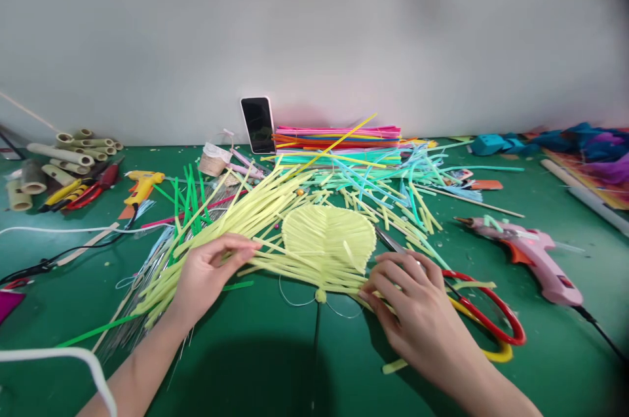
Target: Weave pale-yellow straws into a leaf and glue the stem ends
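In the middle of the table lies a leaf shape made of pale yellow pipe cleaners [327, 240], its upper part smooth-edged and its lower strips spread loosely sideways. A small yellow knob and a thin dark stem sit at its base. My left hand [209, 269] pinches a pale yellow pipe cleaner at the leaf's left side, over a heap of similar strips. At the lower right edge, my right hand [410, 292] has thumb and fingers closed on the strip ends. Scissors [501, 305] with red and yellow handles lie partly hidden beneath that hand.
A pink glue gun [535, 250] lies right, a yellow glue gun [142, 186] left. Behind are a phone [258, 125] and bundled coloured pipe cleaners [339, 138]. Bamboo tubes [63, 155] and pliers [95, 187] lie far left. A white cable [63, 355] crosses the front left.
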Demonstrator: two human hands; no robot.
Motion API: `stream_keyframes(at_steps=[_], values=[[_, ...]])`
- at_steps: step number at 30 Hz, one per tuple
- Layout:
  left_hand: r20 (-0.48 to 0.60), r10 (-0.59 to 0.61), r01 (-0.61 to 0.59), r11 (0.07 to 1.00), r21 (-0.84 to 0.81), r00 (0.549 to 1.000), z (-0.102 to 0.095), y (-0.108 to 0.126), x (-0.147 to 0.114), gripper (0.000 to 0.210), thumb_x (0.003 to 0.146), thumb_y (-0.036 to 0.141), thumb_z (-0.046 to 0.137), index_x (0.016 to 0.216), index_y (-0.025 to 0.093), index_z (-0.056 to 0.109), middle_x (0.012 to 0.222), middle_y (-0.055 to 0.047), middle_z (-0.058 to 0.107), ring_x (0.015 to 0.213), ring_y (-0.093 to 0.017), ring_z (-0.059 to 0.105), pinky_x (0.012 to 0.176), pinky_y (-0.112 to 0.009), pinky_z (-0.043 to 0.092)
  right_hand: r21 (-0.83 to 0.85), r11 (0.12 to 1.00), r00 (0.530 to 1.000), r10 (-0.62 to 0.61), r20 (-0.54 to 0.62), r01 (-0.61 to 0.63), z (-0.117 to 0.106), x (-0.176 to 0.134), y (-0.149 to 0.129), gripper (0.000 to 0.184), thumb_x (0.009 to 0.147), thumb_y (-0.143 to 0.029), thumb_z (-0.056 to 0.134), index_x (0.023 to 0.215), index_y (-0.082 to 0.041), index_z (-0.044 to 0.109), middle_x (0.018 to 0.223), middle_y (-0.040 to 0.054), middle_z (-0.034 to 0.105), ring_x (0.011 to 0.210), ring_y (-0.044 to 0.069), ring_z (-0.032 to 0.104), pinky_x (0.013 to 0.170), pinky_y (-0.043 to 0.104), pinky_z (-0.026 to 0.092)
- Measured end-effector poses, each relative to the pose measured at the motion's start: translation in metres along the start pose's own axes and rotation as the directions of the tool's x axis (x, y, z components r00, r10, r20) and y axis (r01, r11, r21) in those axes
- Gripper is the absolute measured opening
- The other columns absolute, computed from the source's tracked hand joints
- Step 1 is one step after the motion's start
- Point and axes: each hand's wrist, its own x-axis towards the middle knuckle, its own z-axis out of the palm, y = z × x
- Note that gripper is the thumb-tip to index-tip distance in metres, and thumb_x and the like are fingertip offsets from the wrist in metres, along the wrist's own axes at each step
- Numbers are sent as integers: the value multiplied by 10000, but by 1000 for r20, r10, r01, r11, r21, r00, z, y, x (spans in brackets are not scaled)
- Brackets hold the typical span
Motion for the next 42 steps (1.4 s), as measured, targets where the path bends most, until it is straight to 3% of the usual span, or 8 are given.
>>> stream_keyframes(at_steps=[3, 6, 9, 11, 13, 22, 33, 42], values=[[-269, -41, 56, 997, 52, 962, -6, -2, 2, 199, 852, 380, 706, 926, 196, 719, 983, -65, 770, 950, -233, 708, 860, -357, 574, 0, 1000, 1000, -13, -16, 13, 1, 0, -2, 97, 925, -194, 572, 966, -214, 658, 996, 66, 685, 1087, 277, 557, 953, 470, 382], [-341, 176, -73, 953, 294, 923, -4, 0, 0, 127, 893, 323, 656, 935, 210, 695, 988, -54, 751, 935, -216, 685, 879, -361, 544, -9, 1000, 998, -30, -59, 30, 5, 0, -11, 194, 917, -179, 597, 1091, -235, 661, 1127, 82, 676, 1225, 316, 493, 968, 483, 380], [-9, 506, -443, 764, 469, 863, 15, 9, -13, 100, 894, 164, 636, 964, 224, 674, 963, -39, 737, 941, -204, 661, 895, -366, 514, -5, 1000, 994, -14, -105, 14, 13, 0, -24, 154, 920, -160, 595, 996, -255, 689, 1153, 70, 679, 1274, 341, 460, 965, 496, 371], [289, 584, -646, 619, 446, 759, 34, 17, -26, 199, 871, 151, 665, 1062, 206, 668, 991, -54, 734, 933, -214, 644, 880, -379, 505, -5, 1000, 994, 12, -106, -13, 20, -1, -33, 131, 925, -171, 589, 934, -252, 691, 1191, 68, 671, 1300, 356, 438, 973, 509, 354], [442, 555, -709, 551, 440, 705, 53, 22, -39, 250, 873, 192, 668, 1123, 177, 666, 975, -78, 721, 886, -229, 631, 815, -391, 514, -16, 999, 995, 33, -95, -35, 27, -2, -39, 123, 929, -186, 585, 917, -250, 689, 1230, 64, 659, 1321, 362, 418, 991, 519, 331], [440, 451, -626, 636, 452, 776, 70, 15, -50, 176, 916, 164, 579, 1040, 196, 699, 973, -89, 660, 883, -225, 590, 783, -386, 501, -68, 996, 984, 38, -172, -50, 40, 7, -43, 116, 916, -194, 600, 861, -230, 697, 1172, 56, 692, 1331, 339, 419, 997, 469, 324], [462, 458, -639, 657, 399, 759, 70, 16, -47, 203, 904, 167, 593, 1088, 193, 676, 984, -92, 655, 882, -232, 576, 786, -395, 460, -87, 996, 993, 25, -117, -35, 36, 10, -36, 95, 922, -193, 592, 872, -231, 664, 1214, 47, 670, 1332, 354, 397, 984, 484, 317], [204, 608, -557, 476, 681, 768, 20, 5, -15, 248, 835, 96, 684, 1062, 193, 668, 967, -78, 691, 916, -236, 604, 839, -406, 449, -85, 995, 997, 38, -62, -43, 26, 3, -26, 89, 933, -214, 562, 933, -224, 651, 1187, 77, 665, 1300, 374, 418, 952, 501, 334]])
